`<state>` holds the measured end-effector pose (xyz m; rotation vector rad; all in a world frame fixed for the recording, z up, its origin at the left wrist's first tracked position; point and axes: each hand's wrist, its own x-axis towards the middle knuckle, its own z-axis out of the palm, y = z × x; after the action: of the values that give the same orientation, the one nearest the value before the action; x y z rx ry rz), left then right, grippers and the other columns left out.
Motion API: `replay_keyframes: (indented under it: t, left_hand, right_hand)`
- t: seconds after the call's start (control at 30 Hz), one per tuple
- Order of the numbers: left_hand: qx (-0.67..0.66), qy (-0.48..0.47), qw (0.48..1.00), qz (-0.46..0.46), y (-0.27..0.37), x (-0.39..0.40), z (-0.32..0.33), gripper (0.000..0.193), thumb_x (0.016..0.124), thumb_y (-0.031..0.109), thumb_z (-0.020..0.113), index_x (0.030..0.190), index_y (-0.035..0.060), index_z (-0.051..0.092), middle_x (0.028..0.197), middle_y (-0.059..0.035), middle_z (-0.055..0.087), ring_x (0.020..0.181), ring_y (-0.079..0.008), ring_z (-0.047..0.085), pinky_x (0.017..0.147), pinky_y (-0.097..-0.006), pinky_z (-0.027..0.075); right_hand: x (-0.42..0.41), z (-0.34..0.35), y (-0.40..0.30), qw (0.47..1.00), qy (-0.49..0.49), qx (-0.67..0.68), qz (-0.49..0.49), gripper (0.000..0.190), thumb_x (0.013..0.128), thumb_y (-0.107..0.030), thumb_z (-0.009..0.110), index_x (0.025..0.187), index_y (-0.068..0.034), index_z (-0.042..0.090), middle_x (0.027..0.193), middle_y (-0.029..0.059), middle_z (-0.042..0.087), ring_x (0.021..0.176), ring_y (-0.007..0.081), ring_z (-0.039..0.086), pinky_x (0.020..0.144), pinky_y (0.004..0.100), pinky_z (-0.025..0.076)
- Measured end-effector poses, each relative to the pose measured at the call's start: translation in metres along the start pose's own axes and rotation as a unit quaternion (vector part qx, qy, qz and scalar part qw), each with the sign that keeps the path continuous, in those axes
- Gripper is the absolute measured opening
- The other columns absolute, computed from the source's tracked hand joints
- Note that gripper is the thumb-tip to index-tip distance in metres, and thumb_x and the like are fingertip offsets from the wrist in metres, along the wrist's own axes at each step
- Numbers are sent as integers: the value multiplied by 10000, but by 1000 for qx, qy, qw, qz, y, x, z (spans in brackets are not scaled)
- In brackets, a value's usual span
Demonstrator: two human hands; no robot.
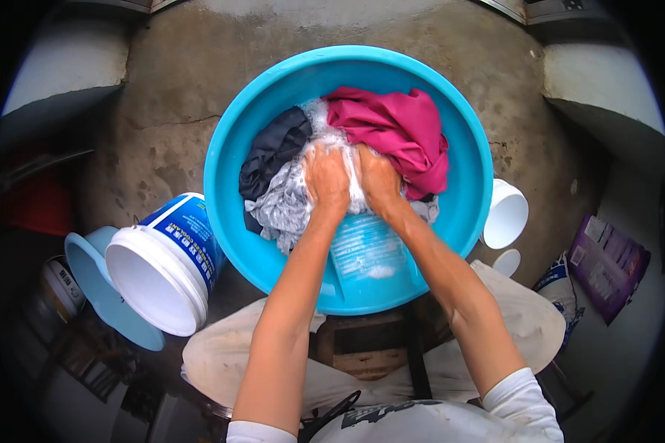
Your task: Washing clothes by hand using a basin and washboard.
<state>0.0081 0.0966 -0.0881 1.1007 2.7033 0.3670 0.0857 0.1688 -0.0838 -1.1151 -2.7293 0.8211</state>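
A turquoise plastic basin [346,303] with a ribbed washboard [370,243] moulded into its near side stands before me. My left hand [327,177] is curled into a fist on a wet grey patterned cloth [282,202]. Close beside it, my right hand [378,176] is clenched on the same soapy bundle; its fingertips are hidden in white suds [324,127]. Bright pink fabric [390,127] lies against the far right wall of the basin, touching the right hand. Dark fabric [274,147] is heaped at the left. Foam also sits on the washboard's ridges.
Left of the basin, a white-and-blue plastic bucket [160,277] tilts beside a pale blue basin [113,293]. A small white container [507,213] and a round white lid [507,262] are at the right. Farther right lies a purple printed bag [608,266]. The concrete floor [166,99] looks wet.
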Motion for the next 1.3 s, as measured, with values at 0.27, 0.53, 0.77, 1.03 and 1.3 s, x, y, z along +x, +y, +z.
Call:
replay_keyframes:
  t: [0.27,0.53,0.77,1.03,1.3]
  left_hand:
    - [22,11,992,120,4,-177,-42,263,781,239,597,939,31,630,933,-148,581,892,-334,524,813,-545,385]
    - [16,107,994,-9,2,-17,0,201,856,191,554,719,45,566,833,-143,566,826,-331,544,706,-448,422]
    - [-168,-9,986,-23,-10,-13,-6,195,865,182,562,844,-10,590,948,-182,592,899,-382,543,761,-461,436]
    - [-169,-173,969,60,-7,-67,-71,480,784,350,686,1106,10,579,1132,-189,590,1101,-351,518,959,-469,352]
    - [-481,-158,849,-155,-11,-101,-116,276,896,249,594,1002,-6,584,847,-91,631,748,-164,598,660,-314,461]
  right_hand:
    - [-151,-50,-8,985,-3,-53,-163,126,738,-202,588,762,-83,554,789,114,539,871,299,551,678,462,382]
    - [-6,1,-4,1000,14,-11,13,122,857,-194,553,800,-88,541,591,166,580,509,351,583,511,482,469]
    - [-5,-12,12,988,-32,154,5,249,899,-279,552,928,-32,570,803,258,603,730,449,572,626,513,446]
    - [-90,-73,6,973,131,182,59,158,850,-169,602,955,-60,648,920,150,628,917,339,563,855,403,428]
    - [-130,-120,26,506,129,792,316,542,944,-420,515,1203,56,478,1149,202,569,1011,292,580,874,405,488]
